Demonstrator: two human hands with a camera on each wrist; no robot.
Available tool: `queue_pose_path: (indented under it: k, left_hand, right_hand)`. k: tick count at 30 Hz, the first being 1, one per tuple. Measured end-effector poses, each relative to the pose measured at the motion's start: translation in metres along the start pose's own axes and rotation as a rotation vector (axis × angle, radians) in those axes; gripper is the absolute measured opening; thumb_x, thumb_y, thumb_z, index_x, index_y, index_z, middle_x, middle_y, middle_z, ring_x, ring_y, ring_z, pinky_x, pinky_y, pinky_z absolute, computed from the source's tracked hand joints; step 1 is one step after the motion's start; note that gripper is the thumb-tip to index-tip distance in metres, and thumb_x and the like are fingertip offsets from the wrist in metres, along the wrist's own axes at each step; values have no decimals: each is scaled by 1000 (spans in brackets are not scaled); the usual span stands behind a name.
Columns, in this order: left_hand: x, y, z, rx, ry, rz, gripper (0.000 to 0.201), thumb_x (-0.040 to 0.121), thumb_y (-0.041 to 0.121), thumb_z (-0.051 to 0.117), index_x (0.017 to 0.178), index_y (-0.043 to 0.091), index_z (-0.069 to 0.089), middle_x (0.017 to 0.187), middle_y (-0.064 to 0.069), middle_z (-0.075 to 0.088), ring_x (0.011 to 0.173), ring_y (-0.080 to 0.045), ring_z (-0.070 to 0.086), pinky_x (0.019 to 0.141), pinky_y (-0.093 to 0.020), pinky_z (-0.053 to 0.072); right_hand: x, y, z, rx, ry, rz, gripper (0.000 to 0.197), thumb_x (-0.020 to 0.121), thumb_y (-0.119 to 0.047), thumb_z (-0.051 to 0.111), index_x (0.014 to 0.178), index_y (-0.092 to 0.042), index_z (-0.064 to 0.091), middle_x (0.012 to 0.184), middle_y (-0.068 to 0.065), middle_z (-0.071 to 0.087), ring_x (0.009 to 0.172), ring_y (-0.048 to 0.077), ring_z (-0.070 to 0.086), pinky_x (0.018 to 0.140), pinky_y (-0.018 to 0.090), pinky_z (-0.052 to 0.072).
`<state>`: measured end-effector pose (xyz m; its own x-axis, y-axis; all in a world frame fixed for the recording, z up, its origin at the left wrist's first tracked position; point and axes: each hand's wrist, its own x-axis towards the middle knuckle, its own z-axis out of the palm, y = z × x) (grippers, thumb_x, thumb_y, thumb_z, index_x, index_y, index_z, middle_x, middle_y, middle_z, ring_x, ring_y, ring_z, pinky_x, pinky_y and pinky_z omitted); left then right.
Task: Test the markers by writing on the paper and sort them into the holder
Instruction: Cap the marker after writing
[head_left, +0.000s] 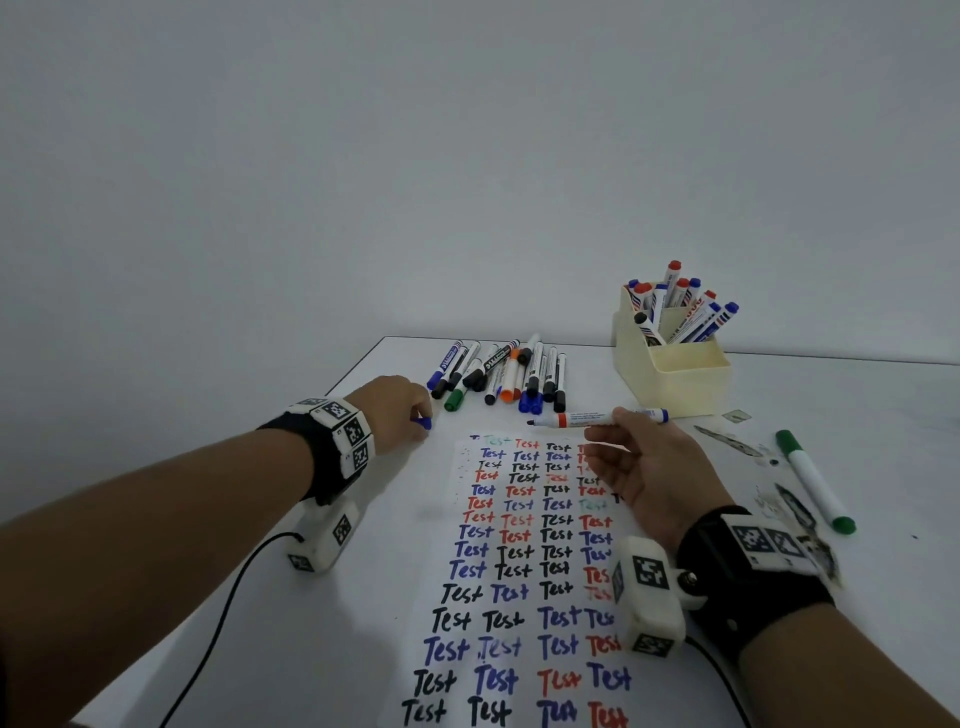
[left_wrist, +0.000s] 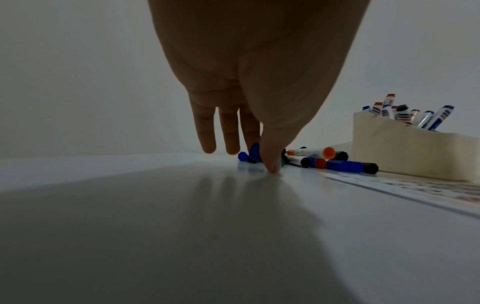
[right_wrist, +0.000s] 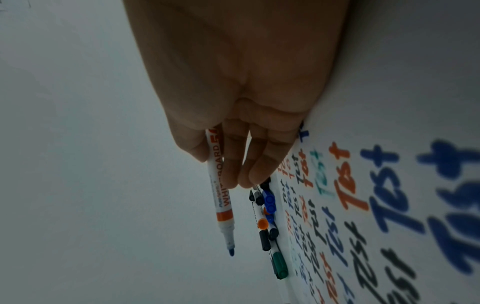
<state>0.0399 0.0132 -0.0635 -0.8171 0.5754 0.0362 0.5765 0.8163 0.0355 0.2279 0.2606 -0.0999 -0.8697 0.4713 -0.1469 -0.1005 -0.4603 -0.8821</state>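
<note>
White table (head_left: 260, 597): right hand (head_left: 649, 467) grips uncapped blue-tipped marker (head_left: 587, 418); left hand (head_left: 400, 410) pinches blue cap (head_left: 423, 422).

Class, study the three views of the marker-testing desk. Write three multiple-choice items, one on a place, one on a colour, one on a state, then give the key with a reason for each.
1. Where does the loose green marker lie?
A. On the table, right of the paper
B. Inside the holder
C. In the pile of markers at the far edge

2. What colour is the cap pinched by the left hand?
A. Red
B. Blue
C. Green

3. What state is the marker in the right hand?
A. Capped at the tip
B. Uncapped, tip bare
C. Lying flat on the paper

Key: 1 A, it lies alone on the table beside the paper, apart from the holder. 2 B, the left wrist view shows a blue cap between thumb and finger. 3 B, the right wrist view shows its bare blue tip in the grip.
</note>
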Motion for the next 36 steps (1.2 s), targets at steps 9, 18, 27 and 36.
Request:
queue_pose_path:
  k: [9,18,27,36]
  left_hand:
    - [5,-2,-1,4,-41,-38,29,92,36,66,120,26,63,122,5,63,101,-12,51,87,-25,40]
    - [-28,27,-1,77,-130,308,86,82,80,49,154,39,27,165,3,15,151,-22,10,122,-47,19]
    - [-32,49,14,213,-614,225,122,63,95,38,150,40,-27,160,3,-34,150,-23,-24,121,-49,-5]
    - [-30,50,16,215,-614,209,135,48,106,31,150,40,-28,161,-2,-33,151,-25,-21,121,-48,-3]
  right_hand:
    - [1,-1,1,1,9,10,23,103,-20,60,90,-3,67,79,13,74,75,25,68,73,35,57]
    - [4,-1,0,102,27,30,16,102,-19,61,105,-4,62,83,14,73,71,24,71,63,32,60]
    - [-4,-11,-2,291,8,-62,10,103,-9,53,108,-1,56,87,22,76,74,27,76,63,30,62]
    - [-4,-32,-38,-299,-48,-123,12,88,7,64,86,-5,62,70,10,66,65,20,63,59,28,55]
